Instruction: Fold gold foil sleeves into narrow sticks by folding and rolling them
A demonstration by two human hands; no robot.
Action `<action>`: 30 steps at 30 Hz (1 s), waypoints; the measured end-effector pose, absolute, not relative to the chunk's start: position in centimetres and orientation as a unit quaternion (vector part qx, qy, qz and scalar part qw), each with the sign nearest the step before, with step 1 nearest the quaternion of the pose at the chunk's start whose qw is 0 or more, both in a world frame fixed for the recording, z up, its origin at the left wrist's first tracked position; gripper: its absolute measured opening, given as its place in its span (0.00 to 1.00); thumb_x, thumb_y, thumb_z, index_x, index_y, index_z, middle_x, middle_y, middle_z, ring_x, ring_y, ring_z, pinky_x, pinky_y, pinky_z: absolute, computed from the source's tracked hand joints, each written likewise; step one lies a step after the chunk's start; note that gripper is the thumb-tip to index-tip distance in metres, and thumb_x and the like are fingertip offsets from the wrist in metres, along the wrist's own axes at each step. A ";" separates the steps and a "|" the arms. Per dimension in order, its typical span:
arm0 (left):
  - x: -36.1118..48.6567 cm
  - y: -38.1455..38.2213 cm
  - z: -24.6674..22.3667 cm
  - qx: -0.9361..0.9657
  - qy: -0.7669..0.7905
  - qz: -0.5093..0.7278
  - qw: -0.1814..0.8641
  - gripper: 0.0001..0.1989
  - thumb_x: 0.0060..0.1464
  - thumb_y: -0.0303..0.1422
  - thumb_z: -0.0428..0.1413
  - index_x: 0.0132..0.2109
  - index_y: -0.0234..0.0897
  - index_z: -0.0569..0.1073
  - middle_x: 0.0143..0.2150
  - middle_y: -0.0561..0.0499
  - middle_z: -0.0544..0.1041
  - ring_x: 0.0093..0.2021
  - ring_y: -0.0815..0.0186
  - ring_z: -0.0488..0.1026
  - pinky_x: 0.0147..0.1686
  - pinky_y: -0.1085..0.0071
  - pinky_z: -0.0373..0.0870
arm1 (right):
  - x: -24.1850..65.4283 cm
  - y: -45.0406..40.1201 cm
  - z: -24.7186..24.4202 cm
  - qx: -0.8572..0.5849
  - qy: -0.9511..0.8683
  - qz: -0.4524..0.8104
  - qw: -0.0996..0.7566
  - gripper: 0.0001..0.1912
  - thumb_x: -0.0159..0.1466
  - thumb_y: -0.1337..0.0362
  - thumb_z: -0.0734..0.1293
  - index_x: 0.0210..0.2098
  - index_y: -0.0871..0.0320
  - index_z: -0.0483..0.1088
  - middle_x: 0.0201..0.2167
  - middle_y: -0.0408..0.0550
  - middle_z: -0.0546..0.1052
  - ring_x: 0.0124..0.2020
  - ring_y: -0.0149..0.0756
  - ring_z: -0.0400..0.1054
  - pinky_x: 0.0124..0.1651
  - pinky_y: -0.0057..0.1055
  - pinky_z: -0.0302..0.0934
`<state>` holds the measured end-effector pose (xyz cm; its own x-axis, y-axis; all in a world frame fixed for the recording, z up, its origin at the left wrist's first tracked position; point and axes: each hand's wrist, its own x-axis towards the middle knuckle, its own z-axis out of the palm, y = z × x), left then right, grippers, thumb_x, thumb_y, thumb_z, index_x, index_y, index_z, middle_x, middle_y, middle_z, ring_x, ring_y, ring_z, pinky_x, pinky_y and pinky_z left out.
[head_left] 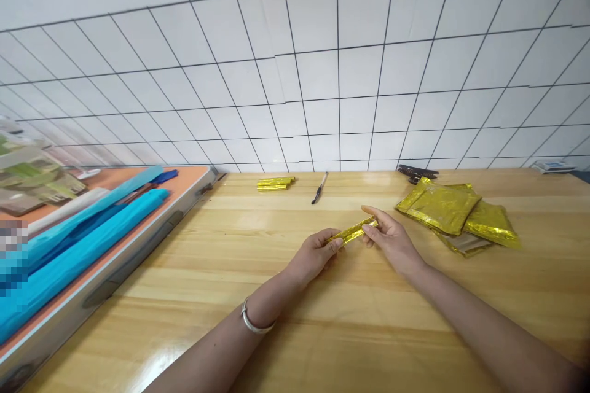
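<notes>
So, closest in: one silver bracelet [251, 323] on the left wrist. Then two hands over the middle of the table [193, 313], both on one folded gold strip [354, 234]. The left hand [318, 255] has the near end pinched between thumb and fingers, and the right hand [389, 238] grips the far end, thumb on top, index finger poking out past it. The strip sits at a slant between them.

Off to the right there's a messy pile of gold packets [440, 206], three that I can count, overlapping; can't tell if more are buried. Further back: one small bunch of gold strips [275, 184], looks like at least two side by side, then one pen [319, 189] just right of it. One black object [417, 172] sits behind the packets, near the tiled wall [359, 73].
</notes>
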<state>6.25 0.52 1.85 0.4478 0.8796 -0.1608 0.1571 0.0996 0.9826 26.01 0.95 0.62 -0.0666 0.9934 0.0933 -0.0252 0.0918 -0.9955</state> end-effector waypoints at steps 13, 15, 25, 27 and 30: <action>6.2 0.8 0.4 0.725 0.477 0.369 0.333 0.14 0.54 0.34 0.52 0.48 0.40 0.69 0.37 0.50 0.73 0.36 0.67 0.70 0.38 0.72 0.67 | 26.1 0.9 0.0 -0.441 -0.532 0.527 0.495 0.29 0.57 0.56 0.67 0.56 0.58 0.60 0.24 0.40 0.71 0.24 0.28 0.65 0.29 0.29 0.61; 6.3 0.5 0.7 0.722 0.476 0.357 0.352 0.13 0.56 0.36 0.51 0.48 0.39 0.69 0.33 0.52 0.74 0.32 0.69 0.69 0.33 0.74 0.65 | 26.0 1.0 -0.1 -0.436 -0.524 0.529 0.506 0.30 0.57 0.56 0.67 0.56 0.57 0.60 0.25 0.40 0.71 0.24 0.29 0.65 0.29 0.29 0.62; 6.8 0.2 0.6 0.631 0.463 0.386 0.489 0.18 0.53 0.43 0.52 0.47 0.37 0.66 0.24 0.56 0.69 0.21 0.73 0.63 0.21 0.78 0.58 | 25.7 1.0 0.4 -0.401 -0.502 0.526 0.558 0.21 0.55 0.58 0.69 0.46 0.54 0.62 0.29 0.40 0.72 0.25 0.29 0.67 0.27 0.27 0.62; 7.0 0.3 0.6 0.590 0.456 0.392 0.539 0.19 0.52 0.45 0.53 0.46 0.36 0.65 0.23 0.57 0.68 0.20 0.73 0.63 0.20 0.78 0.59 | 25.7 1.0 0.5 -0.397 -0.497 0.525 0.566 0.18 0.55 0.59 0.69 0.41 0.54 0.60 0.28 0.40 0.72 0.24 0.29 0.68 0.28 0.27 0.62; 7.1 0.3 0.8 0.550 0.444 0.398 0.584 0.20 0.50 0.46 0.55 0.44 0.36 0.65 0.22 0.57 0.67 0.19 0.74 0.64 0.20 0.79 0.60 | 25.7 1.0 0.5 -0.400 -0.493 0.521 0.570 0.17 0.54 0.58 0.69 0.38 0.54 0.59 0.27 0.39 0.72 0.24 0.29 0.68 0.28 0.28 0.63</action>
